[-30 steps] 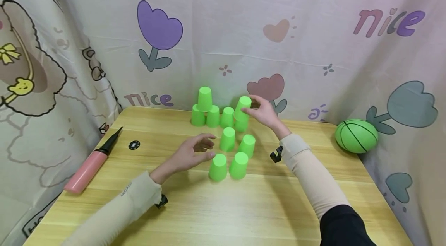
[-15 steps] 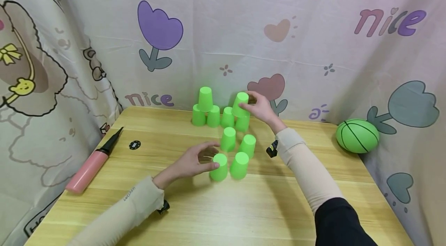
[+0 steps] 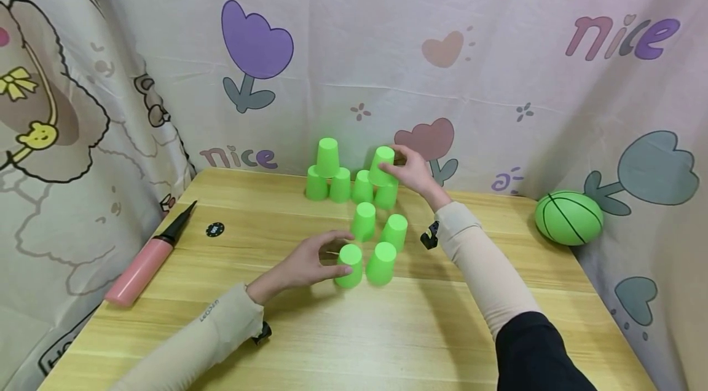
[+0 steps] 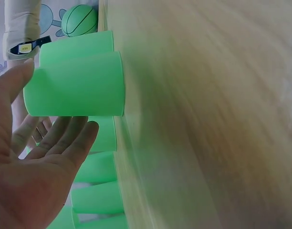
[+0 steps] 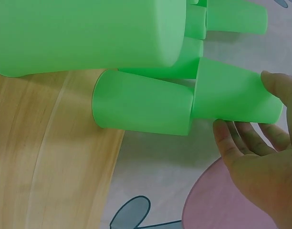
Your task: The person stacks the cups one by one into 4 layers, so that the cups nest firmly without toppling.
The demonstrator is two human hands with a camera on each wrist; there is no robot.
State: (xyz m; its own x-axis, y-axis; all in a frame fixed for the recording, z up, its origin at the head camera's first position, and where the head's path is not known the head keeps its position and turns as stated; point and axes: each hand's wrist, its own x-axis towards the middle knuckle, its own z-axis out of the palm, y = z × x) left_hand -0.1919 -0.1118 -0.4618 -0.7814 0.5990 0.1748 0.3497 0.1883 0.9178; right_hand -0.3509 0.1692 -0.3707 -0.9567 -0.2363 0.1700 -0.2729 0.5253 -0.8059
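Observation:
In the head view, my left hand (image 3: 301,265) is around the front-left green cup (image 3: 350,274), thumb on its near side and fingers at its far side. That cup stands upside down on the table, as the left wrist view also shows. My right hand (image 3: 415,171) holds another upside-down green cup (image 3: 381,165) between thumb and fingers. Its rim rests on two lower cups, a left one (image 3: 362,187) and a right one (image 3: 386,195). Beside them, a third top cup (image 3: 328,157) sits on two more cups (image 3: 317,185).
Three other upside-down cups stand singly near the front-left one, such as the front-right cup (image 3: 381,264). A pink hand pump (image 3: 141,268) with a black nozzle and a black round chip (image 3: 215,229) lie left on the wooden table (image 3: 354,342). A green ball (image 3: 568,217) sits right. Curtain surrounds the table.
My left hand has moved right and closed in around the front-left cup. My right hand has shifted the upper cup slightly left and up, from tilted to nearly upright across the two lower cups.

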